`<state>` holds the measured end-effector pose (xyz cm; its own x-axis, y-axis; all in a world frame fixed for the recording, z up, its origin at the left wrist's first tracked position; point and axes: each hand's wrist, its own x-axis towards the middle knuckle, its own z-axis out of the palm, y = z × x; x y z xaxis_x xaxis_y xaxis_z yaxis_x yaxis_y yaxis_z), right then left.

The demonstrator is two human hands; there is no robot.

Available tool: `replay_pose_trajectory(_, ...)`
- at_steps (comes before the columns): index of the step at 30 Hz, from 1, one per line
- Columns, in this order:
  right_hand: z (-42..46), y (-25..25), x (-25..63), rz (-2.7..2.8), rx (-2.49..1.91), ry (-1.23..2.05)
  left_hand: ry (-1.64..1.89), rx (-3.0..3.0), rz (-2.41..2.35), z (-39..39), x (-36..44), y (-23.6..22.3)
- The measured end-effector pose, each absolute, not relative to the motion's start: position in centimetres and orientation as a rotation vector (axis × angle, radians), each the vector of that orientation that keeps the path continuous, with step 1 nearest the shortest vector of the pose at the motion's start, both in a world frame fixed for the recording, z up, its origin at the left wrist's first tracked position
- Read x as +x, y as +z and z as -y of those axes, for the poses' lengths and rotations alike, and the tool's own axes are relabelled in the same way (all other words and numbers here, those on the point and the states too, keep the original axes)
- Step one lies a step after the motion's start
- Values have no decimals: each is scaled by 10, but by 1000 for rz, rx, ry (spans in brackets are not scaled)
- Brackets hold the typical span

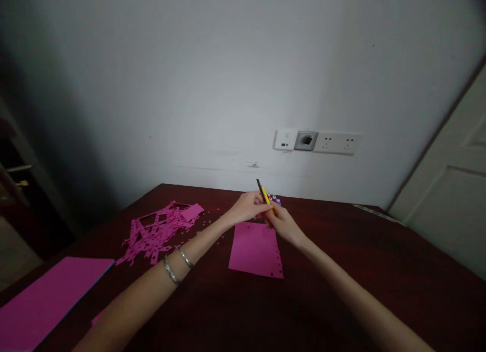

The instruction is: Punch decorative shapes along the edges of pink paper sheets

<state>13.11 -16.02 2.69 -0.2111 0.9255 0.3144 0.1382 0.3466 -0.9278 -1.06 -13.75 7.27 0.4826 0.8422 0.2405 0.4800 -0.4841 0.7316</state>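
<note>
Gripping a yellow-and-black knife (266,195) in the right hand (283,221), at the far edge of a pink sheet (253,253) on a dark red table (330,296).

The right fingers are closed around the knife's lower end; its dark tip points up toward the wall (212,88). The left hand (246,206), fingers curled, meets the knife from the other side; I cannot tell whether it grips or merely touches. Small holes run along the sheet's right side. Leftward lies a tangle of pink scraps (157,236), and nearer, a pink board (56,291) with a blue edge. Two silver bangles (170,270) circle the left forearm.
</note>
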Motion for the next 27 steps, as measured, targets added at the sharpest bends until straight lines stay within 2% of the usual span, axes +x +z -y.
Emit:
replay_pose_trajectory(3,156,13,148,1557,-1020,974,682,2483,-1296,134,-16,69)
replay_pose_trajectory(5,155,3,158,1500,-1054,983,441,2630,-1426,128,-26,63)
replay_pose_trajectory(7,154,-6,166,1444,-1086,1003,194,2648,-1472,117,-38,53)
replay_pose_trajectory(11,155,-22,175,1343,-1127,1066,35,2473,-1405,85,-60,21)
replay_pose_trajectory(17,160,-35,180,1239,-1138,1139,55,2327,-1348,52,-68,-7)
replay_pose_trajectory(27,167,-33,187,1202,-1159,1153,41,2240,-1338,48,-62,-10)
